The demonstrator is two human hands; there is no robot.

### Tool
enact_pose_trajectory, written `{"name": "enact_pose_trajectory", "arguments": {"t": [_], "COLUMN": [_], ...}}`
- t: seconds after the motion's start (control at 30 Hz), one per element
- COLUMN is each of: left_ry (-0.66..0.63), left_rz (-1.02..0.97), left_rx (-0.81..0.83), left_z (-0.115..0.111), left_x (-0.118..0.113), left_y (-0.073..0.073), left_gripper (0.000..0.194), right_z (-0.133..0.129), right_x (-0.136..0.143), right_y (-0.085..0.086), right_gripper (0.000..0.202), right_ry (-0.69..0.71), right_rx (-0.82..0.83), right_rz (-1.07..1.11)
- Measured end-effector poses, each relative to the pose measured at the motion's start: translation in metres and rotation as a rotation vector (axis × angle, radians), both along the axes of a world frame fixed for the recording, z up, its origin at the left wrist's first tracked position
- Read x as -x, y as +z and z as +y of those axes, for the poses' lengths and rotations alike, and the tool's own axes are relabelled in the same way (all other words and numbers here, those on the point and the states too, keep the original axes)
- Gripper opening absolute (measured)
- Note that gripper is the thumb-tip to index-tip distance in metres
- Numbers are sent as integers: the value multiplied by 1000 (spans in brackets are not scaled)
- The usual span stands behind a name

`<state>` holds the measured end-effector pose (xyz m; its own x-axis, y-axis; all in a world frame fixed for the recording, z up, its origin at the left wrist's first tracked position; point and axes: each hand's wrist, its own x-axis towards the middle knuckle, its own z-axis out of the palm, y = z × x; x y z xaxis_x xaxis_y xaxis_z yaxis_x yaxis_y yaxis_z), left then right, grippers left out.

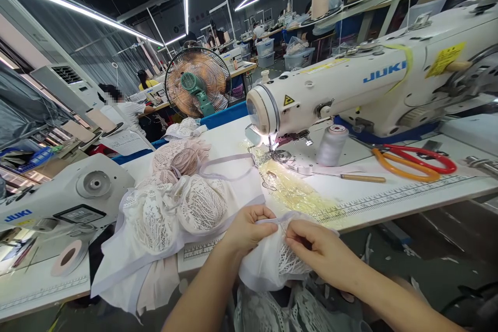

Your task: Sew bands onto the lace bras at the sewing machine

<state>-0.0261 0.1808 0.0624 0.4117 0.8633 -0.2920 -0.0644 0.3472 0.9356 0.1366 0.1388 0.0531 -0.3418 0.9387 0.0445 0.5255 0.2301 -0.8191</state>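
White lace garment [260, 265] in a two-handed pinch
Left hand [249, 229] and right hand [319, 249] both pinch its upper edge, right by the surface's [235, 140] front. JUKI machine [334, 87] just beyond, scissors [430, 174] off right, more lace pieces [202, 205] heaped left.

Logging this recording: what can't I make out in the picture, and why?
All in the head view:
White lace garment: pinched parts, hidden by the left hand and right hand.
JUKI sewing machine on the right: far end, cut off by the right edge.
Yellow label: wording, too small.
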Motion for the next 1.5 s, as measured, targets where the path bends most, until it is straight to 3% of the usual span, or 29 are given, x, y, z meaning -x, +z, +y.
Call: {"name": "enact_pose_trajectory", "arguments": {"t": [0.6, 0.93, 1.17, 1.27, 1.37, 1.5], "left_ry": [-18, -29, -52, -73, -66, -61], "left_rz": [0, -4, 16, 15, 27, 55], "left_rx": [18, -18, -93, -96, -74, -36], "left_z": [0, -2, -1, -2, -2, -2], "left_x": [2, -1, -1, -1, -1, -1], "left_y": [-2, 3, 2, 3, 3, 2], "left_gripper": [33, 32, 29, 30, 30, 31], "right_z": [3, 10, 19, 25, 32, 39], "right_x": [0, -9, -5, 0, -2, -5], "right_y": [-1, 15, 26, 29, 33, 39], "right_gripper": [20, 16, 11, 12, 11, 15], "right_ry": [18, 0, 5, 40, -47, -118], "right_rx": [-83, -44, -124, -156, -186, -36], "right_rz": [-10, -65, -61, 31, 215, 465]}}
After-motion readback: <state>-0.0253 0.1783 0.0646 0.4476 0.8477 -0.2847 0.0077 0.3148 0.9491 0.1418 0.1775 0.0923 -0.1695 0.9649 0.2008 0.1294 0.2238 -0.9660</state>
